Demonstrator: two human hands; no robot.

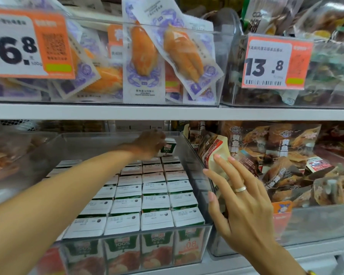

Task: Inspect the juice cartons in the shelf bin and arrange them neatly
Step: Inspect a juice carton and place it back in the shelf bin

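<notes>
- Juice cartons: standing upright in tight rows inside the clear shelf bin, white tops facing up, filling the front and middle of that bin; green-and-red printed faces showing through the bin's front wall.
- Raised carton: sitting higher than the rows, at the far right end of the bin, just short of its back wall.
- Left hand: reaching deep over the rows to the back of the bin, fingers curling round the raised carton and gripping it; fingertips partly blurred.
- Right hand: hanging just outside the bin's right wall, fingers straight and spread apart, touching a tan snack pouch leaning against that wall; ring showing on one finger.
- Brown snack packets: lying heaped in the neighbouring tray to the right of the bin.
- White shelf board: running directly above the bin.
- Crab-stick packets: leaning in a clear tray above the bin.
- Orange price tags: 26.8 tag hanging above and left of the bin, 13.8 tag above and right of it.
</notes>
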